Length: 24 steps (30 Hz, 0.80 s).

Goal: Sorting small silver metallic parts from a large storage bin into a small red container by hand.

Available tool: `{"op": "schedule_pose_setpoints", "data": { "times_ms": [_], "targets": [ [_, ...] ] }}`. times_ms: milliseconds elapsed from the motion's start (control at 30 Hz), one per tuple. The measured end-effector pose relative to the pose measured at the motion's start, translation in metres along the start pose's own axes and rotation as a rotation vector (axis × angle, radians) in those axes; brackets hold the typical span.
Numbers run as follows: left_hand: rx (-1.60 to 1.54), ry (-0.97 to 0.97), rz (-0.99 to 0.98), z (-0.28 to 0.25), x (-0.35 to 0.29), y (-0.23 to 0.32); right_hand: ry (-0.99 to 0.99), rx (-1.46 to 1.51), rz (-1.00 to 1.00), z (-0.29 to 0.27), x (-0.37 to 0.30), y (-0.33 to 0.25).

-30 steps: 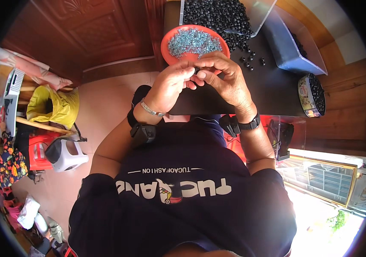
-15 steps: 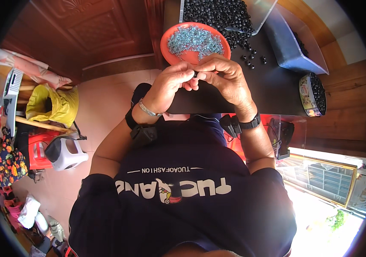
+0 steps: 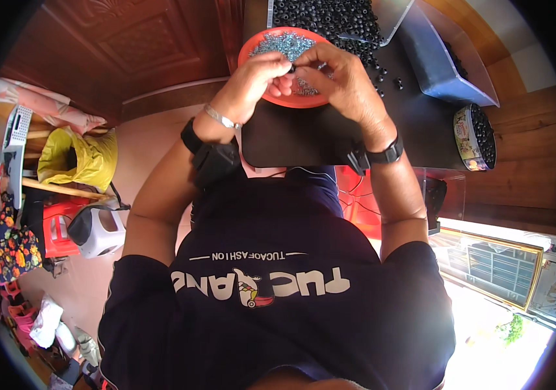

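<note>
My left hand point(image 3: 256, 79) pinches a small black round piece point(image 3: 292, 68) between thumb and fingers. My right hand point(image 3: 341, 84) meets it there, thumb and forefinger closed together at the piece; what they grip is too small to make out. Both hands are held over a round red-orange dish point(image 3: 291, 102). Small shiny silvery-blue metal parts point(image 3: 291, 43), which look like screws, lie heaped in the dish, partly hidden by my hands.
Behind the dish, a clear bin point(image 3: 391, 26) spills many black round pieces point(image 3: 330, 19) onto the dark table point(image 3: 284, 140). To the right stand a blue-grey bin point(image 3: 443, 71) and a printed round tin point(image 3: 467, 140) of black pieces. A yellow bag point(image 3: 89, 162) is at left.
Both hands have moved up and forward from the dish's near edge to over the dish. The black piece remains between my fingers, and the dish sits slightly farther left.
</note>
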<state>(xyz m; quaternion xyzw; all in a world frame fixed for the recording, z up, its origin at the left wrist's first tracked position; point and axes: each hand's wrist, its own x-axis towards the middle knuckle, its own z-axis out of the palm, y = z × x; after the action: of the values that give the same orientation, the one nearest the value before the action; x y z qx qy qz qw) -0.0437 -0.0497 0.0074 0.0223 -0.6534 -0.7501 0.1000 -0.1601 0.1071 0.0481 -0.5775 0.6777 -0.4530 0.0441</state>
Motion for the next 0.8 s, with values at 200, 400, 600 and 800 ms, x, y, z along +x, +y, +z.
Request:
{"op": "schedule_pose_setpoints", "data": {
  "times_ms": [200, 400, 600, 800],
  "targets": [
    [0.247, -0.069, 0.01, -0.003, 0.021, 0.034, -0.074, 0.177, 0.155, -0.018, 0.019, 0.013],
    [0.304, -0.092, 0.035, -0.005, 0.033, 0.035, -0.127, 0.117, 0.162, -0.022, 0.023, 0.012],
    [0.325, -0.106, -0.032, -0.016, 0.036, 0.027, -0.061, -0.032, 0.136, -0.02, 0.017, 0.013],
    [0.189, -0.049, -0.005, -0.034, 0.025, 0.02, -0.043, -0.022, 0.165, -0.032, 0.008, 0.031]
  ]
}}
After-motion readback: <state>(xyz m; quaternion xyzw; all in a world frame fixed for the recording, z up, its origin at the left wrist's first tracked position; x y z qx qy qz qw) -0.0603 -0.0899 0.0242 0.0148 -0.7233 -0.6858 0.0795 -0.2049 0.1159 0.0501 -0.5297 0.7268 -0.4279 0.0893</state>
